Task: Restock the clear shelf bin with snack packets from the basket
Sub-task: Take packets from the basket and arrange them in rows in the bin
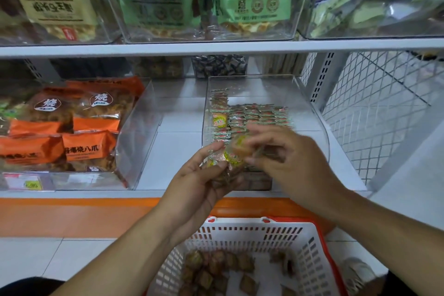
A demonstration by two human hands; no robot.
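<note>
The clear acrylic shelf bin (310, 113) at centre right of the frame holds tidy rows of small crinkly snack packets (254, 115) across its back half, with its front still bare. Below, at the bottom of the frame, the white slatted plastic basket with red rim (283, 230) has loose packets scattered on its floor. The left hand (199, 185) clutches a small bunch of packets; the right hand (283, 151), blurred, pinches 1 from it. They look light, soft and slippery-wrapped, likely best taken by the sealed edges.
</note>
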